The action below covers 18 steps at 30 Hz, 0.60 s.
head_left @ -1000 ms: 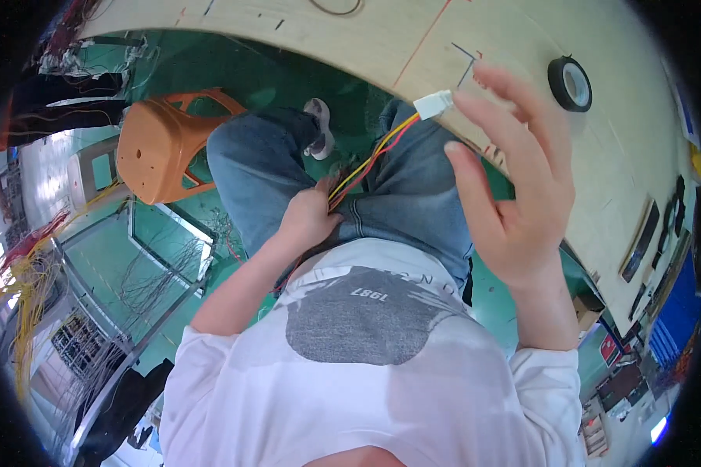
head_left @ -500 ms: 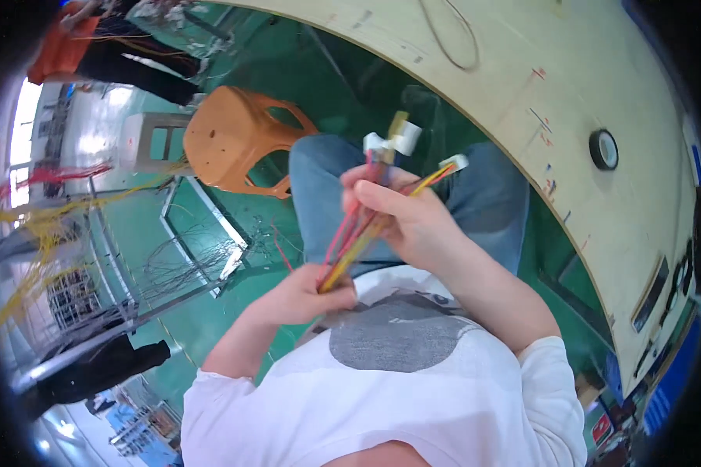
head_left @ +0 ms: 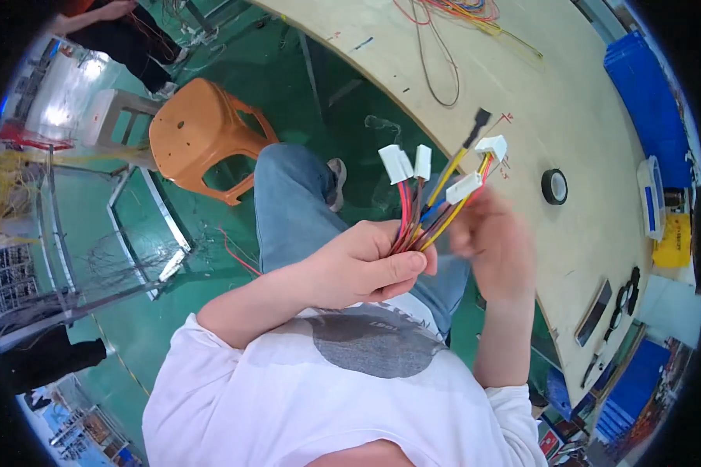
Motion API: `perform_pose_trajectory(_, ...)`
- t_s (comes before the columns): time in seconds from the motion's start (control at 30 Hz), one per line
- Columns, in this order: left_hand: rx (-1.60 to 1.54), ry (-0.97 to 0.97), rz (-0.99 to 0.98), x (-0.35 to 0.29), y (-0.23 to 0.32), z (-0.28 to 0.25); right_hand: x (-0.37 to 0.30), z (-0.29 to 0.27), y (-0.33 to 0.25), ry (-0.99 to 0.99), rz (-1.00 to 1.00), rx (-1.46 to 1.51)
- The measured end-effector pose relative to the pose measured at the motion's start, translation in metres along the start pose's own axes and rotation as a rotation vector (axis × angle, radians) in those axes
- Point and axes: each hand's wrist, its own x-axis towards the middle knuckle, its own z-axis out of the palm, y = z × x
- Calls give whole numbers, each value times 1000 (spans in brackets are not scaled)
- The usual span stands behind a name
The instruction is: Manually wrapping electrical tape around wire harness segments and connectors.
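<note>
In my left hand [head_left: 382, 261] a wire harness [head_left: 417, 237] is gripped, thumb across its red, brown, yellow and blue wires. The ends fan out upward above the fist. Several white plastic connectors [head_left: 396, 163] cap the wires, and one yellow wire ends in a black connector [head_left: 482, 118]. Just right of the bundle is my right hand [head_left: 500, 245], its fingers curled and smeared by motion. Whether it touches a wire or connector I cannot make out.
The pale, curved-edged table [head_left: 514, 86] runs along the right, bearing a roll of black tape [head_left: 554, 187], loose wires [head_left: 467, 12], a dark flat device [head_left: 593, 313] and scissors [head_left: 627, 292]. An orange stool [head_left: 187, 136] stands left. Another person [head_left: 125, 39] is at far left. Blue bins [head_left: 638, 86] line the table's far side.
My left hand has risen up the bundle and now grips it near the connectors. My right hand has let go of the bundle and shifted right. The connectors are spread apart; the view has turned rightward.
</note>
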Motion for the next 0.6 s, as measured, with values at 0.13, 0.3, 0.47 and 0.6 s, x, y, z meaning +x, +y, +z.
perform_pose_trajectory(0.13,147,48,-59,-2,0,0,4,2,-9,199,-173,-42)
perform_pose_trajectory(0.3,144,111,-84,-5,0,-1,15,15,-3,135,-98,-36)
perform_pose_trajectory(0.47,69,92,-76,-5,3,-7,15,19,0,176,-81,-123)
perform_pose_trajectory(0.6,92,139,-81,0,-1,-13,8,26,-14,233,-120,-582)
